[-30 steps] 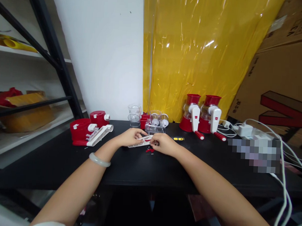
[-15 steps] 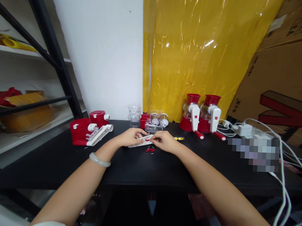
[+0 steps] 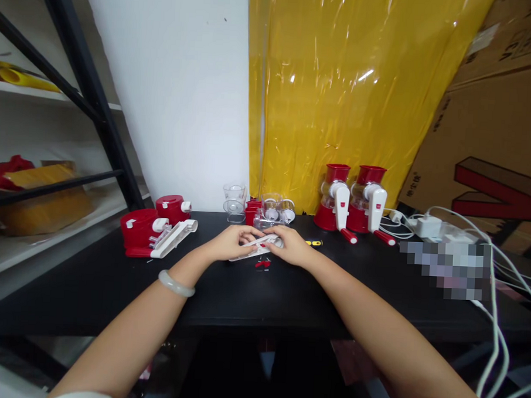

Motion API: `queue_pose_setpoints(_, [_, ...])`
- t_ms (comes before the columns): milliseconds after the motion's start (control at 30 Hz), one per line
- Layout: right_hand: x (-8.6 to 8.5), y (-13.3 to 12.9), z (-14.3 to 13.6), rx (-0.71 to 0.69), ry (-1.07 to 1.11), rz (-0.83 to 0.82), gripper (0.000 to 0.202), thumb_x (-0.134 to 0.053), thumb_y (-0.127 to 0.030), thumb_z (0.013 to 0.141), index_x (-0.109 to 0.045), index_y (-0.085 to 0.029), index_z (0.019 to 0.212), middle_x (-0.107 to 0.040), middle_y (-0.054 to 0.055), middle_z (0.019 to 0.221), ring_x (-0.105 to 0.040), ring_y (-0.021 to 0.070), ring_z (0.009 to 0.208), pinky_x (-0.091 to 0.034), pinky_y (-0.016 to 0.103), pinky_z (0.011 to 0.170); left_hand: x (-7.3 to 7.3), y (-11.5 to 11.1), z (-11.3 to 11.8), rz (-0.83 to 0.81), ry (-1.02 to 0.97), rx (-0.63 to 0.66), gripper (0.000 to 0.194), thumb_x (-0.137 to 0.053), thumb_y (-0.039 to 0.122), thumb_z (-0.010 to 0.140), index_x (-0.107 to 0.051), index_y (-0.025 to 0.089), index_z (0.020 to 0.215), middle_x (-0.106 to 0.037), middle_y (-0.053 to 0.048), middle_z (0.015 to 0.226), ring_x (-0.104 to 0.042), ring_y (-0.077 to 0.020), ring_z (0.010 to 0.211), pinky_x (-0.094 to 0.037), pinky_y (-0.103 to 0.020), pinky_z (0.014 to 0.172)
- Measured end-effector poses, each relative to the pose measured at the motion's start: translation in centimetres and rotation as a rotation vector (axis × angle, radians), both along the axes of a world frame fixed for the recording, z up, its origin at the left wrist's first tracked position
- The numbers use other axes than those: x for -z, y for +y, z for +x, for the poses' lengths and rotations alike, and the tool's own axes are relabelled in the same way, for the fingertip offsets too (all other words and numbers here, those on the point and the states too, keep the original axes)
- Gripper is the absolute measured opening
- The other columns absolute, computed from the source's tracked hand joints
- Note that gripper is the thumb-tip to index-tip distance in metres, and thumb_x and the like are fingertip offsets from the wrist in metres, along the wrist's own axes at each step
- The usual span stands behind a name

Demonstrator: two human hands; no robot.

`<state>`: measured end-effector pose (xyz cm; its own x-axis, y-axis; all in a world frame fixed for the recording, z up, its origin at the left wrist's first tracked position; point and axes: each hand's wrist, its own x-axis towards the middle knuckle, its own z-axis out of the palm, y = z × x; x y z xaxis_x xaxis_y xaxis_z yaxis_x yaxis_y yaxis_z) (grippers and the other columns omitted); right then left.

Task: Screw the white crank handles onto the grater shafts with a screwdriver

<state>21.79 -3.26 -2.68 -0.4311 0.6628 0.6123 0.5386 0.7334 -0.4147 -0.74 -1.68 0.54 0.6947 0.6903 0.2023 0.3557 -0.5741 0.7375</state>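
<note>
1. Long white plastic handle (image 3: 245, 255) is lying low over the black table (image 3: 155, 300), in the middle, between the two hands.
2. The left hand (image 3: 233, 243) is gripping its left part. The right hand (image 3: 290, 246) is bending its fingers around the right end and seems to be gripping it too.
3. Small red plastic bits (image 3: 262, 264) and tiny thin pins (image 3: 266, 270) are lying loose just in front of the handle, so that part is looking only partly done.
4. Two red and white plastic grinders, one (image 3: 341, 208) beside the other (image 3: 375, 209), are standing on the right and looking all put together.
5. Two round red plastic bases, one in front (image 3: 139, 231) and one behind (image 3: 169, 209), are sitting on the left with no tops on. Another white plastic handle (image 3: 173, 240) is leaning by the front one. Those are looking unfinished.
6. One see-through plastic cup (image 3: 234, 195) is standing at the back; I am seeing nothing in it. Another see-through cup (image 3: 272, 199) is showing a shiny round drum, but I'm not telling if it is inside or behind.
7. Both grinders are wearing red funnels, whose insides are hiding from view.
</note>
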Motion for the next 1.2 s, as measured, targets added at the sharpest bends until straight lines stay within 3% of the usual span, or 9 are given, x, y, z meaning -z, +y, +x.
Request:
queue_pose_setpoints(600, [0.26,-0.22,-0.55,-0.002,-0.019,-0.033,0.018,-0.064,-0.025,0.079,-0.063,-0.017,0.095,-0.065,0.005,0.089,-0.06,0.0169,0.081,-0.045,0.03,0.078,0.27,0.03,0.13,0.009,0.0,0.049,0.042,-0.071,0.028,0.076,-0.064,0.012,0.114,-0.072,-0.012,0.108,-0.069,-0.0206,0.093,-0.054,-0.029,0.078])
queue_pose_setpoints(1000, [0.43,-0.32,-0.79,-0.019,-0.053,-0.031,0.013,-0.064,-0.026,0.082,-0.062,-0.017,0.09,-0.063,0.004,0.086,-0.059,0.0162,0.08,-0.044,0.028,0.076,-0.08,0.04,0.19,-0.06,0.032,0.039,0.037,-0.072,0.031,0.074,-0.066,0.011,0.106,-0.073,-0.012,0.105,-0.07,-0.0206,0.093,-0.054,-0.032,0.083])
queue_pose_setpoints(1200, [0.36,-0.36,-0.78,-0.038,-0.059,-0.051,0.013,-0.064,-0.027,0.083,-0.063,-0.017,0.09,-0.063,0.005,0.087,-0.059,0.0171,0.082,-0.044,0.029,0.076,0.26,0.36,-0.21,-0.11,0.089,0.031,0.042,-0.071,0.035,0.076,-0.065,0.01,0.11,-0.075,-0.011,0.093,-0.071,-0.0191,0.082,-0.053,-0.03,0.076])
